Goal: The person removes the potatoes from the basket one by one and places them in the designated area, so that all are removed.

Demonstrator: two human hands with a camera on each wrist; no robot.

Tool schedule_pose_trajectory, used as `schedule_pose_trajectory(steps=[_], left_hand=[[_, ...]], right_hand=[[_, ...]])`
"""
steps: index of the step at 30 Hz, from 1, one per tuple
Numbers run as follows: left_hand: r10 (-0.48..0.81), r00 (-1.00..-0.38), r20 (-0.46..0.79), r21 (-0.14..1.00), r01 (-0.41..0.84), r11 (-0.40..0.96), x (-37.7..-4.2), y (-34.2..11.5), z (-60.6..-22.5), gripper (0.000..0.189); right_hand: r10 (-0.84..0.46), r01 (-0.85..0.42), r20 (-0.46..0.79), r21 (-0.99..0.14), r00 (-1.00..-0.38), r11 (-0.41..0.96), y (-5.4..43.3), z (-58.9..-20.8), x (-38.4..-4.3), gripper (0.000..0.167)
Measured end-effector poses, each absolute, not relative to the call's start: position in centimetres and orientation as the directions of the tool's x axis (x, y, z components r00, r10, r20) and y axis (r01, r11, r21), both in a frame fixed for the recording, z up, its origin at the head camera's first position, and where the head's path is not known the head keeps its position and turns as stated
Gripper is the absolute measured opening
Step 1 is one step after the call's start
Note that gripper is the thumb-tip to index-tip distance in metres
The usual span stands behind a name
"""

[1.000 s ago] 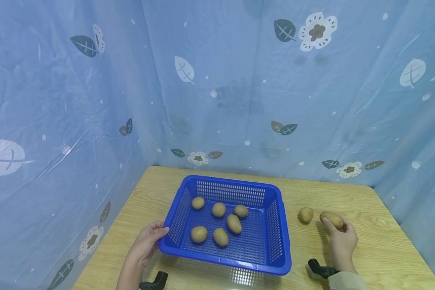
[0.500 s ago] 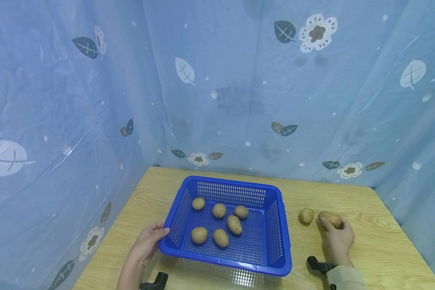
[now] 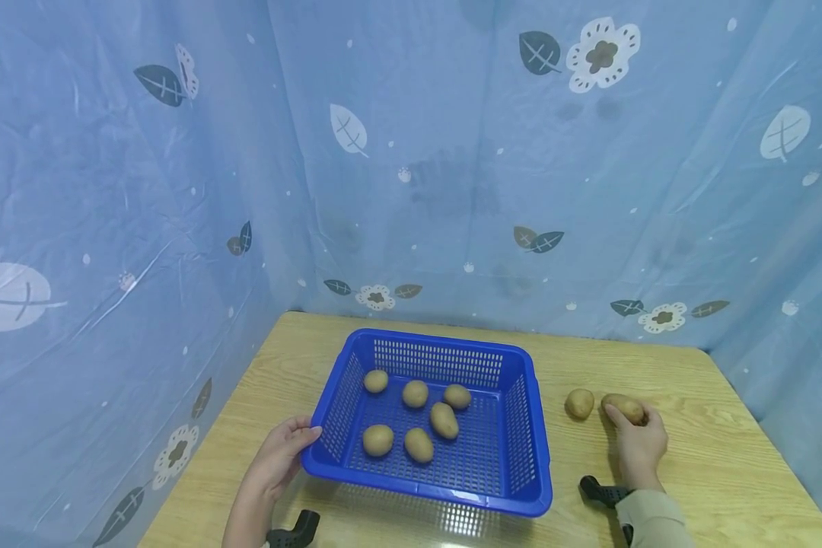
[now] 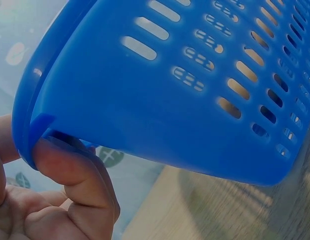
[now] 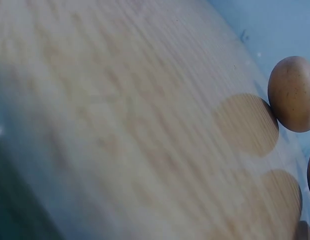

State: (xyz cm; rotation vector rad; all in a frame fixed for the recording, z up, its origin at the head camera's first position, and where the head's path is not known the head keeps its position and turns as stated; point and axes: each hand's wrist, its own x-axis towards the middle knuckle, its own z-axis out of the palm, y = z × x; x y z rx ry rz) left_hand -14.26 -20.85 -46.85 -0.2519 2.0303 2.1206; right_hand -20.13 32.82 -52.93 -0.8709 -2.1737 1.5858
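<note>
My left hand (image 3: 281, 458) pinches the rim of a blue plastic basket (image 3: 425, 491) at its near left side. In the left wrist view the fingers (image 4: 70, 165) curl under that rim, with the thumb above. Several potatoes (image 3: 415, 393) lie spread over the basket's mesh floor. On the right my right hand (image 3: 640, 449) holds an oblong potato (image 3: 619, 407) between thumb and fingers, low over the table. Just left of it rests a rounder potato (image 3: 579, 404). A potato (image 5: 293, 95) with its shadow shows at the right of the right wrist view, where the hand is mostly hidden.
The wood-grain table (image 3: 699, 441) carries everything. A blue curtain (image 3: 438, 175) with leaf and flower prints closes off the back and both sides. Light falls through the basket's mesh onto the wood near the front.
My right hand has come slightly left and down with the oblong potato, closer to the rounder one. The left hand and the basket have stayed in place.
</note>
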Motion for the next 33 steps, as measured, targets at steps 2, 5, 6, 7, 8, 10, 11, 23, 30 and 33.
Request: schedule_pose_trajectory(steps=[2, 5, 6, 7, 8, 10, 11, 23, 30, 33], left_hand=[[0.025, -0.967, -0.254, 0.966, -0.255, -0.043, -14.27, -20.84, -46.83, 0.033], [0.02, -0.967, -0.253, 0.966, -0.254, -0.04, -14.27, -20.82, -46.83, 0.031], [0.017, -0.967, -0.254, 0.966, -0.255, -0.039, -14.26, -20.81, -46.84, 0.031], [0.014, -0.967, -0.255, 0.966, -0.255, -0.038, -14.25, -20.81, -46.85, 0.031], [0.011, -0.967, -0.255, 0.966, -0.255, -0.034, -14.23, -20.79, -46.86, 0.031], [0.002, -0.967, -0.254, 0.967, -0.254, -0.031, -14.19, -20.75, -46.86, 0.032], [-0.003, -0.967, -0.254, 0.967, -0.254, -0.029, -14.17, -20.73, -46.85, 0.033], [-0.014, -0.967, -0.255, 0.966, -0.254, -0.037, -14.18, -20.66, -46.87, 0.033], [-0.005, -0.966, -0.258, 0.965, -0.257, -0.045, -14.24, -20.72, -46.93, 0.032], [-0.002, -0.966, -0.258, 0.965, -0.257, -0.047, -14.3, -20.74, -46.98, 0.033]], right_hand=[[0.633, 0.288, -0.098, -0.936, -0.768, 0.205, 32.9, -52.95, -20.16, 0.075], [0.63, 0.287, -0.095, -0.935, -0.771, 0.211, 33.02, -53.13, -20.23, 0.074], [0.63, 0.287, -0.093, -0.934, -0.771, 0.213, 33.05, -53.22, -20.25, 0.074], [0.628, 0.287, -0.093, -0.934, -0.772, 0.215, 33.08, -53.3, -20.28, 0.074], [0.626, 0.286, -0.092, -0.934, -0.774, 0.215, 33.12, -53.38, -20.3, 0.075], [0.624, 0.285, -0.089, -0.933, -0.776, 0.221, 33.16, -53.48, -20.35, 0.075], [0.624, 0.284, -0.087, -0.932, -0.777, 0.225, 33.17, -53.5, -20.36, 0.075], [0.62, 0.296, -0.083, -0.922, -0.781, 0.249, 33.17, -53.49, -20.24, 0.075], [0.619, 0.288, -0.087, -0.929, -0.78, 0.232, 33.33, -53.63, -20.21, 0.078], [0.623, 0.288, -0.085, -0.929, -0.777, 0.233, 33.4, -53.6, -20.27, 0.078]])
